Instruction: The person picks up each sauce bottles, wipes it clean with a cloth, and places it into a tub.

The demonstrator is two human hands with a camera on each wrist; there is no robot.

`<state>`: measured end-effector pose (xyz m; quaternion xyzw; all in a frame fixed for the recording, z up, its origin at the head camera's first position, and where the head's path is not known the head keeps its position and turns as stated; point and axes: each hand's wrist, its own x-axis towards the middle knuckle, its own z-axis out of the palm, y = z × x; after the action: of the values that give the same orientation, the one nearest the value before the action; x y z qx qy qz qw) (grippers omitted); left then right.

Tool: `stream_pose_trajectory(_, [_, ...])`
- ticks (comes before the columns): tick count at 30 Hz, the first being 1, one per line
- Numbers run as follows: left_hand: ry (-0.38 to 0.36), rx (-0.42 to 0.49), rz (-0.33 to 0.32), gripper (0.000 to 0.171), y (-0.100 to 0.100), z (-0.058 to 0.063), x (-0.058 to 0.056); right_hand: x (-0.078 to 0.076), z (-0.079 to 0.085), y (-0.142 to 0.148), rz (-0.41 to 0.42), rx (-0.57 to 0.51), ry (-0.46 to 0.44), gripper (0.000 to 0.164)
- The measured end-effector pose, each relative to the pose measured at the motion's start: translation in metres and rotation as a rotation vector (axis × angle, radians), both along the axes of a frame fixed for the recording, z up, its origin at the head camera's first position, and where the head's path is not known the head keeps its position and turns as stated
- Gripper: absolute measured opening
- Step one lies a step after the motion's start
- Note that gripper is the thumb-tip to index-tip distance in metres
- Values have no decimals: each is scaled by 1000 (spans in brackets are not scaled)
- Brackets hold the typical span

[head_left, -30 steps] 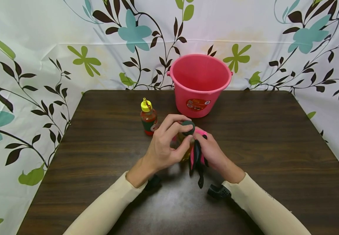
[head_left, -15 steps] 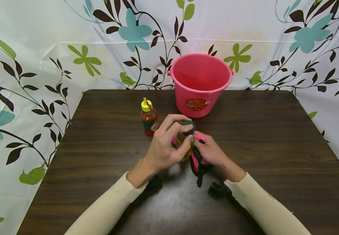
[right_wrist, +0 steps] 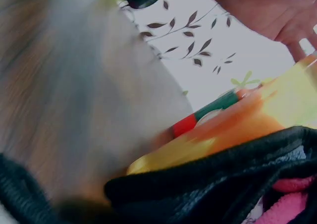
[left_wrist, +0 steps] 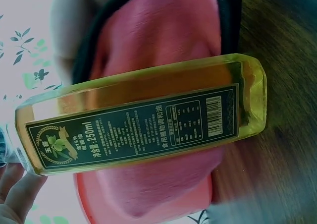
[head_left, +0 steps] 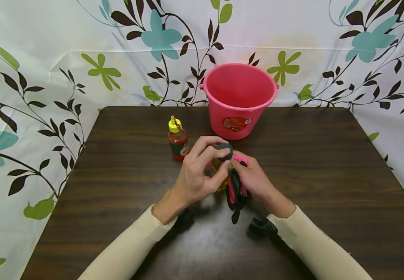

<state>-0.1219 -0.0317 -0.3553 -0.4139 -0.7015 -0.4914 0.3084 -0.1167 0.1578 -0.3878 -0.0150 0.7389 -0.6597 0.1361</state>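
Observation:
My left hand (head_left: 197, 171) pinches the dark green cap (head_left: 225, 148) of a glass bottle of cooking oil. The bottle stands upright on the table, its yellow oil (head_left: 221, 188) showing between my hands. In the left wrist view the oil bottle (left_wrist: 129, 120) has a dark label marked 250ml. A pink cloth with black edging (left_wrist: 158, 35) lies against the far side of the glass there. My right hand (head_left: 256, 179) grips this cloth at the bottle's right side, and folds of it hang below the fingers. Dark folded edging (right_wrist: 198, 184) crosses the right wrist view.
A sauce bottle with a yellow nozzle cap (head_left: 178, 144) stands just left of my hands. Behind them is a pink bucket (head_left: 219, 116) near the table's back edge. A patterned sheet (head_left: 100, 35) hangs behind the dark wooden table (head_left: 125, 171).
My right hand shifts slightly down and back up beside the oil bottle, and the cloth's hanging folds change shape with it. My left hand stays on the cap.

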Motion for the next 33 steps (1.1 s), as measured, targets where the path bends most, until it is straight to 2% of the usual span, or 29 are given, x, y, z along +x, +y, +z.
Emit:
stream_pose_trajectory(6, [-5,0,-7,23,-1,0,0,0,22,-1,-40,-63,-24,33])
stream_pose_trajectory(14, [-26,-6,-32,24,-3,0,-2,4,46,-1,-48,-71,-36,37])
stream_pose_trajectory(20, [-15,-16,-35,23,-3,0,-1,7,62,2,-90,-152,-66,41])
stream_pose_trajectory(24, [-6,-15,-37,23,-3,0,-2,10,71,5,-109,-203,-53,43])
stream_pose_trajectory(29, [2,-9,-31,21,-3,1,-2,13,80,7,-134,-219,-18,43])
stream_pose_trajectory(33, [-5,-6,-30,21,-3,1,-2,14,79,11,-154,-192,-23,43])
